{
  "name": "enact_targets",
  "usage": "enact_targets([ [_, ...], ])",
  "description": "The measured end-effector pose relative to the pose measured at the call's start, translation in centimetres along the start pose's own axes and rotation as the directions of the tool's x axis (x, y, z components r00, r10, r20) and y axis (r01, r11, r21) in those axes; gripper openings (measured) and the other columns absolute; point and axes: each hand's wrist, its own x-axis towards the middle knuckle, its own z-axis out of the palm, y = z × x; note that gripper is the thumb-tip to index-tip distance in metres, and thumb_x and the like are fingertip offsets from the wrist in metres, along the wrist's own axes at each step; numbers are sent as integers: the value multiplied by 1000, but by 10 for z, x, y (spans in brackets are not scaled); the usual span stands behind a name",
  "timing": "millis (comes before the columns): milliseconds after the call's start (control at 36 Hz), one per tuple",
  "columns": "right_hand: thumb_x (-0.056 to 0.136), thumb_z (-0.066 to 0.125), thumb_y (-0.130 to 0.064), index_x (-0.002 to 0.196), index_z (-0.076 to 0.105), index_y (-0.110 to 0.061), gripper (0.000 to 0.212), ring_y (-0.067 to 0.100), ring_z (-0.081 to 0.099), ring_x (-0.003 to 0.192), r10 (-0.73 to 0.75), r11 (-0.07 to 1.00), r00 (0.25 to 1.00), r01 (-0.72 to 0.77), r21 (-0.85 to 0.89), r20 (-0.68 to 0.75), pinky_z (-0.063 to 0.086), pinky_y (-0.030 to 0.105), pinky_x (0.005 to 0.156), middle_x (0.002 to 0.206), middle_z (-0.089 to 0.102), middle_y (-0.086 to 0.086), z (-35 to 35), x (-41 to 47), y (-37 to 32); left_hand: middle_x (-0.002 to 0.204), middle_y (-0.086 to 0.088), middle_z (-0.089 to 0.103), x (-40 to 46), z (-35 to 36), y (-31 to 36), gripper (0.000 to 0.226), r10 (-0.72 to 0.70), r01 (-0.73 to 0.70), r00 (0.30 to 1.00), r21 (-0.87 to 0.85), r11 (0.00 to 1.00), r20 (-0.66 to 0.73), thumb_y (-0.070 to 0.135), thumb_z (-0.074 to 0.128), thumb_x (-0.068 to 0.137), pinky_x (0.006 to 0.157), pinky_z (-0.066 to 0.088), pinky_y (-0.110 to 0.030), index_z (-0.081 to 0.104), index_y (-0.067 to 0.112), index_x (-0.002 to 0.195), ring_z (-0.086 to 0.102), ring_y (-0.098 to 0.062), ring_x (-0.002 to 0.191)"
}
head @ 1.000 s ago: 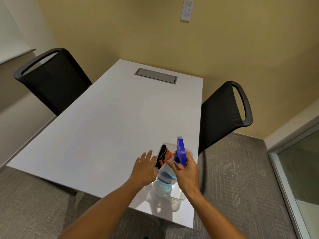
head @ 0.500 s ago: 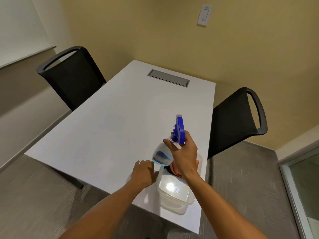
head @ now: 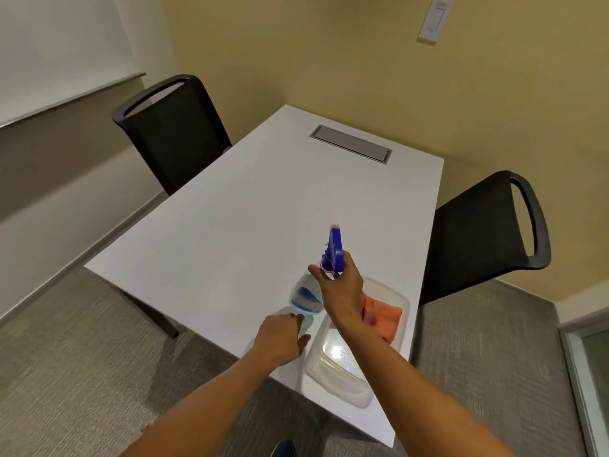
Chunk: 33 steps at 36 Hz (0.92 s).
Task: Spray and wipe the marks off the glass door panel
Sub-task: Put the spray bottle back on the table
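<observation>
Table (head: 230, 225) bare beyond container (head: 342, 364) — 2 chairs (head: 178, 136) flank it.

We cannot see the neck of the spray bottle (head: 332, 255), since the right hand (head: 342, 290) wraps it and the forearm covers part of the clear container (head: 333, 367) and the orange cloth (head: 384, 319). The left hand's (head: 280, 338) fingertips blur against the bottle's base, so we cannot tell contact. The glass panel (head: 596, 374) is cut by the right edge, and a dark shoe (head: 283, 449) by the bottom edge.

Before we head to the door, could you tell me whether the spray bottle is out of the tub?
Out: the right hand holds the spray bottle above the table.
</observation>
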Motion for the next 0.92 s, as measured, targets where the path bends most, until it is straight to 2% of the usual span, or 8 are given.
enact_targets([
  [83, 87, 79, -19, 106, 50, -28, 36, 5, 57, 81, 20, 1000, 1000, -20, -17, 7, 38, 8, 72, 93, 59, -14, 8, -1, 6, 133, 2, 65, -5, 0, 1, 50, -17, 18, 1000, -44, 999, 13, 58, 50, 98, 108, 47, -30, 50, 28, 137, 65, -20, 116],
  [194, 86, 79, -17, 108, 52, -26, 36, 13, 59, 90, 41, 999, 999, -41, 8, -5, 43, 18, 80, 102, 63, -2, 20, 0, 16, 138, 1, 63, -7, 0, 1, 52, -6, 7, 999, -20, 1000, 34, 58, 47, 99, 110, 45, -32, 48, 28, 142, 63, -20, 121],
  [417, 87, 78, -18, 111, 50, -26, 37, 18, 59, 98, 94, 996, 995, -94, 11, -32, 47, 26, 85, 108, 62, 0, 33, -4, 28, 140, 2, 62, -7, 1, 2, 55, -4, 6, 1000, -86, 996, 20, 60, 43, 99, 109, 45, -29, 48, 30, 144, 63, -19, 124],
  [611, 88, 78, -20, 121, 52, -21, 42, 10, 54, 104, 120, 993, 993, -120, -11, -21, 39, 6, 74, 115, 55, -7, 34, -12, 35, 134, -2, 66, -6, 1, 12, 50, -10, 15, 999, -104, 994, 49, 57, 44, 100, 106, 48, -32, 54, 26, 139, 66, -20, 118],
  [694, 87, 79, -20, 120, 52, -24, 42, 11, 56, 104, 99, 995, 995, -99, 9, -1, 53, 21, 87, 115, 55, -6, 33, -15, 37, 126, -4, 70, -5, 4, 16, 51, -33, 39, 998, -100, 994, 62, 60, 42, 99, 105, 52, -34, 58, 23, 130, 68, -22, 112],
  [750, 87, 79, -19, 119, 50, -28, 44, 12, 57, 105, 90, 996, 996, -90, 15, 21, 54, 31, 96, 118, 55, -4, 30, -17, 38, 122, -6, 71, -3, 4, 21, 49, -37, 43, 997, -91, 995, 65, 58, 43, 99, 103, 53, -35, 59, 21, 128, 69, -22, 109],
  [861, 82, 84, -23, 135, 48, -26, 64, 11, 54, 118, 99, 992, 993, -104, 72, 63, 47, 18, 89, 131, 53, -6, 17, -18, 39, 127, -3, 67, 0, 7, 33, 48, -75, 85, 995, -184, 979, 65, 56, 45, 100, 105, 52, -35, 52, 24, 135, 67, -22, 113],
  [917, 80, 85, -30, 138, 47, -28, 70, 11, 54, 119, 67, 994, 995, -73, 78, 70, 44, 14, 88, 133, 53, -6, 8, -16, 41, 129, -1, 64, 2, 7, 39, 50, -88, 99, 995, -237, 966, 56, 55, 48, 100, 103, 51, -32, 46, 25, 139, 64, -19, 107],
])
